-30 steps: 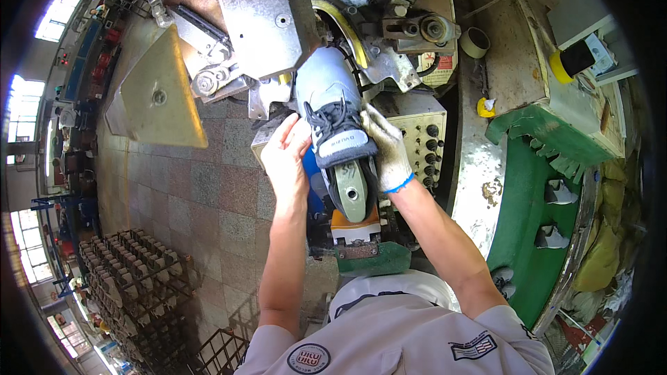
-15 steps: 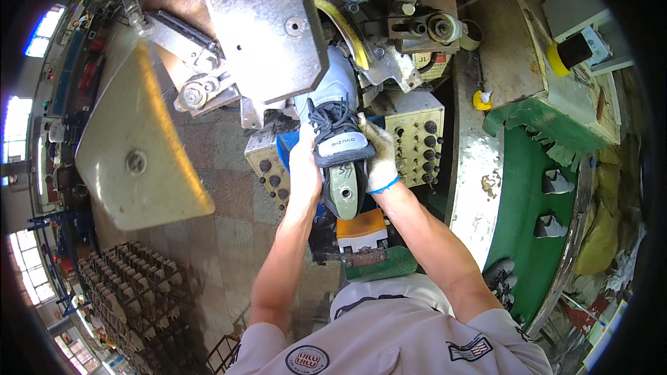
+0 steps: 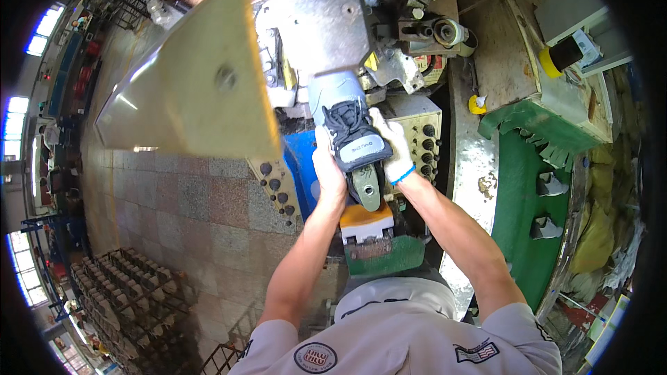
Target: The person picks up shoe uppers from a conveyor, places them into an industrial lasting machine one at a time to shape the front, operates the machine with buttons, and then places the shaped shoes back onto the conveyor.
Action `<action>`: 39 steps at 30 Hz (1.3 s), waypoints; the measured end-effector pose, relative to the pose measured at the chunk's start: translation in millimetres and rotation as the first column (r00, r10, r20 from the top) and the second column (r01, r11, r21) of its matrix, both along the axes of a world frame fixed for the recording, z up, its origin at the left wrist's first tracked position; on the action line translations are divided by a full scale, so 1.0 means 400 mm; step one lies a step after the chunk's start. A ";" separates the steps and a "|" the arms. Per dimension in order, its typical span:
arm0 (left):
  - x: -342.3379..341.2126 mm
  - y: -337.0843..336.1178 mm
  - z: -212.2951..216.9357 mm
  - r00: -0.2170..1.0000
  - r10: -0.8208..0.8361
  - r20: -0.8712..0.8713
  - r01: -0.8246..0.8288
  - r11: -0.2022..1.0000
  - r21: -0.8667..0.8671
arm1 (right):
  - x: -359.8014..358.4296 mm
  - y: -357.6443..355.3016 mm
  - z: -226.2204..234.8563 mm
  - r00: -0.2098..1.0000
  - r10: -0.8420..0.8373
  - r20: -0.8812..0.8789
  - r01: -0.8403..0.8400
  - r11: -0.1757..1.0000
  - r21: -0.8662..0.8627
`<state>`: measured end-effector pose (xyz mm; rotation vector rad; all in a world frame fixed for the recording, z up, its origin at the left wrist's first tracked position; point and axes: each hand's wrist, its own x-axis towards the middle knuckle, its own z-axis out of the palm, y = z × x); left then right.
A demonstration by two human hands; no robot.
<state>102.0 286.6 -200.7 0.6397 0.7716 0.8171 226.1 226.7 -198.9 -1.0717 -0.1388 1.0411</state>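
Observation:
A grey-blue shoe upper (image 3: 336, 90) with dark laces (image 3: 346, 119) and a padded tongue is stretched over a green shoe last (image 3: 365, 189). Its toe points away from me, close under the metal head (image 3: 316, 21) of a machine. My left hand (image 3: 328, 169), in a white glove, is closed along the left side of the shoe. On the right side my right hand (image 3: 393, 146), also gloved and with a blue band at the wrist, grips it. The palms and the shoe's underside are hidden. Below the heel is an orange-topped rest (image 3: 368, 217) on a green base.
A large pale plate (image 3: 194, 90) with an orange edge hangs at left. Control boxes with black knobs (image 3: 428, 144) flank the shoe. At right runs a green-lined trough (image 3: 528, 201) holding several shoe parts. A rack of lasts (image 3: 128, 298) stands at lower left.
The shoe and both hands have shifted slightly right, and more of the toe shows below the machine head. The machine head and the pale plate at left appear further right.

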 end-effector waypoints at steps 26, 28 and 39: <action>-0.483 -0.157 0.410 0.748 -0.314 -0.586 0.418 0.907 0.048 | -0.061 -0.524 0.212 0.990 0.130 0.053 -0.138 0.974 0.181; -0.392 -0.168 0.389 0.884 -0.433 -0.175 0.458 0.878 0.140 | -0.089 -0.463 0.244 0.964 0.262 0.044 -0.255 0.865 0.433; -0.176 -0.171 0.214 0.627 0.440 -0.643 0.248 0.669 0.701 | 0.382 -1.352 -0.022 0.881 -0.355 0.314 0.455 0.817 -0.354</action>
